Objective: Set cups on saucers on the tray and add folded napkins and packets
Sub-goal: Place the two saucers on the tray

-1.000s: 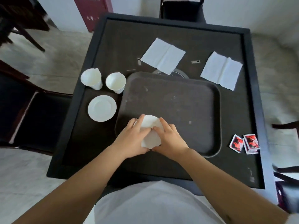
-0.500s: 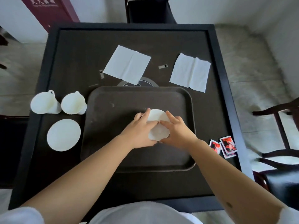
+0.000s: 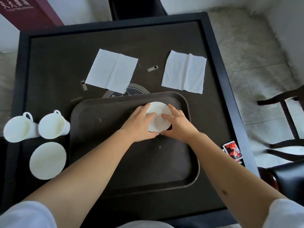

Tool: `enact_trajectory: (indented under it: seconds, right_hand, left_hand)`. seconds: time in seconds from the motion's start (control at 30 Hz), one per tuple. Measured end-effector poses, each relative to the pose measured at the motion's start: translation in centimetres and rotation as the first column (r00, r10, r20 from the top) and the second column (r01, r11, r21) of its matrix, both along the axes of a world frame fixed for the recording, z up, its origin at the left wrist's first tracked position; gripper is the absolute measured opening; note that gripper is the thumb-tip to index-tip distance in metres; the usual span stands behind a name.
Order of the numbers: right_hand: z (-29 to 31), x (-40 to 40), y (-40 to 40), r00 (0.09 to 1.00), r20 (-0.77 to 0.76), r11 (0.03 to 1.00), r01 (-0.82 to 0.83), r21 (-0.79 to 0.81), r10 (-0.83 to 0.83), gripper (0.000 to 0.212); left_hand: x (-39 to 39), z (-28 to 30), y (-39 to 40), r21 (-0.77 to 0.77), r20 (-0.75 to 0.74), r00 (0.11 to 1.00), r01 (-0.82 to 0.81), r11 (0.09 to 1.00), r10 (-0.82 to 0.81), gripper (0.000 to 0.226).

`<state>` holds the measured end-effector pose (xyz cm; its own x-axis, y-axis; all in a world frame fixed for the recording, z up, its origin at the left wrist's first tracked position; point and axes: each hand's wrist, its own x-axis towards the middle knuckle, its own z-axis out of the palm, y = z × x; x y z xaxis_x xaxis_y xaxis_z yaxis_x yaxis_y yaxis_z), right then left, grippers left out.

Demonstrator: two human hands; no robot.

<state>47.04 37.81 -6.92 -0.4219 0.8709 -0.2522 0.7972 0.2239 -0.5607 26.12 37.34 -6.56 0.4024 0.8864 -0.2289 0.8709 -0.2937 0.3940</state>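
Both forearms reached up from the bottom corners of the frame and met over the upper right part of the tray. Left hand lay palm down, fingers curled round the left edge of the saucer, thumb pressed onto its top. Right hand mirrored it on the right edge, thumb on top, fingers wrapped along the rim. Both hands clamped the saucer between them; whether it touched the tray floor could not be told. Saucer face up, round, no long axis, sitting near the tray's far rim.

Second saucer flat on the table, lower left of frame. Two cups just above it, tipped on their sides, mouths toward the camera, handles pointing up-frame. Two unfolded napkins beyond the tray, upper centre. Red packets at the right table edge
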Motion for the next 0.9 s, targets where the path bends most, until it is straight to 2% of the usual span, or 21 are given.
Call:
enact_trajectory:
  seconds: [0.1,0.2,0.3,0.37,0.5,0.7,0.8,0.9]
  right_hand:
    - [-0.7,0.0,-0.3,1.000,-0.012,1.000,-0.001,0.020,0.001,0.076]
    - [-1.2,0.0,-1.3,0.997,-0.068,0.999,0.034,0.028,-0.032,0.077]
    - [-1.7,-0.2,-2.0,0.997,-0.051,0.996,0.052,0.072,-0.049,0.072]
    - [-1.7,-0.3,-2.2,0.997,-0.039,0.994,0.068,0.084,-0.065,0.068]
    - [-1.6,0.0,-2.2,0.997,-0.039,0.995,0.063,0.072,-0.060,0.067]
    - [-1.6,0.2,-2.6,0.996,-0.026,0.995,0.088,0.049,-0.087,0.067]
    - [-1.4,0.3,-3.1,0.996,-0.019,0.995,0.091,0.030,-0.091,0.069]
    - [-1.0,0.3,-3.4,0.996,0.039,0.997,0.082,-0.014,-0.081,0.081]
  left_hand:
    - [0.1,-0.8,-0.4,0.017,0.009,1.000,-0.009,1.000,0.009,0.069]
    - [0.3,-1.8,-1.5,-0.071,0.098,0.991,-0.084,0.994,0.091,0.074]
    - [0.1,-2.1,-2.1,-0.137,0.164,0.970,-0.156,0.978,0.177,0.084]
    - [-0.2,-2.0,-2.2,-0.126,0.168,0.972,-0.142,0.982,0.162,0.077]
    - [-0.5,-1.5,-1.9,-0.071,0.141,0.981,-0.122,0.990,0.131,0.063]
    - [-0.1,-1.1,-2.5,-0.030,0.090,0.990,-0.102,0.994,0.104,0.060]
    - [0.1,-0.7,-2.4,-0.055,0.020,0.997,-0.080,0.995,0.081,0.064]
    - [0.1,-0.1,-2.7,-0.024,-0.105,0.994,-0.013,1.000,0.011,0.079]
